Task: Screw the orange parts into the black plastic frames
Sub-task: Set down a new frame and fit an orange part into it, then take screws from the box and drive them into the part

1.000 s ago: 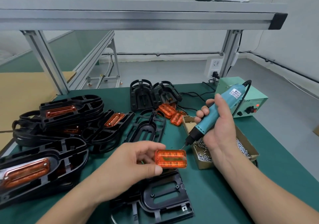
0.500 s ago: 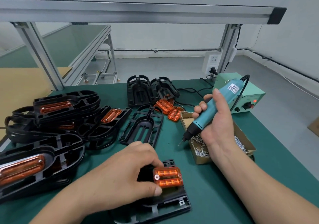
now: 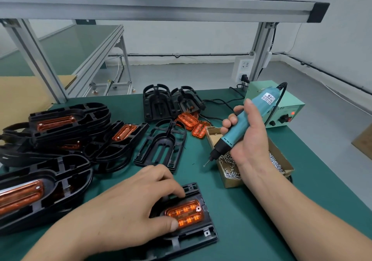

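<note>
An orange part (image 3: 187,212) lies seated in the opening of a black plastic frame (image 3: 203,238) at the near middle of the green table. My left hand (image 3: 124,206) pinches this part between thumb and fingertips and covers the frame's left half. My right hand (image 3: 249,146) grips a teal electric screwdriver (image 3: 235,132), tilted down to the left. Its bit carries a screw and hovers above the table, up and to the right of the orange part, apart from it.
A cardboard box of screws (image 3: 227,178) sits under my right hand. Behind it stands a green power unit (image 3: 289,107). Loose orange parts (image 3: 189,120) and an empty frame (image 3: 161,146) lie mid-table. Frames fitted with orange parts (image 3: 66,124) are piled at left.
My left hand brought the orange part down from the air and set it into the black frame. The screwdriver in my right hand stayed near the screw box.
</note>
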`<state>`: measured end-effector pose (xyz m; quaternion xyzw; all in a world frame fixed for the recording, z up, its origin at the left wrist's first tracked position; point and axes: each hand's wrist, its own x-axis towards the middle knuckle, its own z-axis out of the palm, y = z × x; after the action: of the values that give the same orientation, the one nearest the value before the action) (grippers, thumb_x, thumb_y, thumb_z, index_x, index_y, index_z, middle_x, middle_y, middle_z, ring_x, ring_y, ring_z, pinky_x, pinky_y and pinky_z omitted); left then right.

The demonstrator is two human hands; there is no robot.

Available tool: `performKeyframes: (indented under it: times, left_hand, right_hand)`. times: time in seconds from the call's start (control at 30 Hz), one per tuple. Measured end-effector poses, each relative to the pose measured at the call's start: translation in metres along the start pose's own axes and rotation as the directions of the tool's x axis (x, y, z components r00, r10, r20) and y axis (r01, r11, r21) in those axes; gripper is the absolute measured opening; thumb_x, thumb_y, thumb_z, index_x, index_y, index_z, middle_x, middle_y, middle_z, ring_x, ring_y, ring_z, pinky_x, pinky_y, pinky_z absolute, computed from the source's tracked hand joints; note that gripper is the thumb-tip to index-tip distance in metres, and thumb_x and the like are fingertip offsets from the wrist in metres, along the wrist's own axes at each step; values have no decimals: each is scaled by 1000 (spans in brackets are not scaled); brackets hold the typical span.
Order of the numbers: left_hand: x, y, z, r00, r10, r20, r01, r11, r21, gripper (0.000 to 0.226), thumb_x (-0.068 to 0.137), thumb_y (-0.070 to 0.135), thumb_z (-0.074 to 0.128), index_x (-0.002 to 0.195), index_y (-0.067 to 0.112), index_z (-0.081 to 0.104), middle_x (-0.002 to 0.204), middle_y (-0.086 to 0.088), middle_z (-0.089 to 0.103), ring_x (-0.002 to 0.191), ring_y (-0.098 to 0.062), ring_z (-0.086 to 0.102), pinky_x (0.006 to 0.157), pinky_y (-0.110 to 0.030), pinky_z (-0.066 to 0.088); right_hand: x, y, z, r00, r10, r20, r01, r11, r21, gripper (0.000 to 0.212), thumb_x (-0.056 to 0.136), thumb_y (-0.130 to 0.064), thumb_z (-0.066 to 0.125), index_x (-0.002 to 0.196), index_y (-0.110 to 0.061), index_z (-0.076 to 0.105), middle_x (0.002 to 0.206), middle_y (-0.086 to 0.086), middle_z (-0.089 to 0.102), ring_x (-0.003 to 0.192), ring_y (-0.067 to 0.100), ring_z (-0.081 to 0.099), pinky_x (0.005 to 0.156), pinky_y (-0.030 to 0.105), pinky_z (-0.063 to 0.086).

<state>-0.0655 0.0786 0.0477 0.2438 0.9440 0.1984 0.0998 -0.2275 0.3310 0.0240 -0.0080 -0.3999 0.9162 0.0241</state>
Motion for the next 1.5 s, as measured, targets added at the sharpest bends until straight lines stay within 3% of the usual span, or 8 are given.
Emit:
performKeyframes:
  times: [0.27,0.57,0.73,0.97,1.13,1.23,1.37,1.5]
  left_hand:
    - [14,3,13,999,47,22,-46,998,-44,25,96,56,65,121,54,63,131,34,34,129,9,39,104,-22,43]
    - [20,6,14,993,105,54,-97,987,-130,21,96,50,66,116,51,66,133,34,44,133,7,43,107,-24,41]
    - [31,13,18,995,97,-5,-97,991,-89,12,96,46,65,108,48,65,124,30,48,128,4,45,104,-26,44]
    - [45,12,15,996,91,-26,-91,996,-14,18,98,42,64,116,46,65,117,28,50,124,3,43,105,-26,43]
    - [71,29,3,969,128,-211,-118,991,61,22,102,47,57,123,41,63,116,26,55,117,5,47,104,-29,45]
    - [107,52,0,942,167,-291,-137,983,122,17,103,38,60,118,35,68,110,18,65,109,-7,56,96,-36,51]
    - [159,73,7,955,226,-194,-170,949,267,22,100,34,63,118,29,75,112,5,73,110,-25,61,92,-43,54]
    - [192,79,18,976,216,2,-206,929,308,33,101,40,65,134,39,68,116,-2,67,117,-29,61,85,-41,51]
  right_hand:
    - [-4,-1,3,1000,5,3,-5,1000,15,29,96,-42,75,92,-15,64,72,2,53,64,17,56,57,30,51]
    - [4,-22,1,994,-82,-68,93,981,172,29,98,-38,75,90,-13,63,70,1,54,64,16,59,60,29,54]
    - [13,-30,-6,982,-133,-134,159,966,206,27,100,-34,74,95,-10,61,71,2,54,66,16,59,63,30,56]
    - [22,-41,-13,971,-146,-190,193,947,257,26,98,-33,76,92,-13,61,72,1,55,64,15,59,64,29,55]
    - [29,-55,-19,949,-164,-269,243,924,295,27,100,-33,74,88,-14,60,71,0,55,62,14,59,63,29,55]
    - [30,-60,-23,932,-168,-322,273,909,316,27,100,-35,74,89,-14,60,71,0,55,64,14,58,65,30,55]
    - [33,-63,-26,913,-172,-370,297,902,313,28,101,-34,73,88,-14,58,71,1,53,65,14,56,67,30,52]
    - [35,-61,-27,911,-177,-374,296,911,289,28,102,-33,71,87,-14,57,69,1,51,61,14,55,64,29,51]
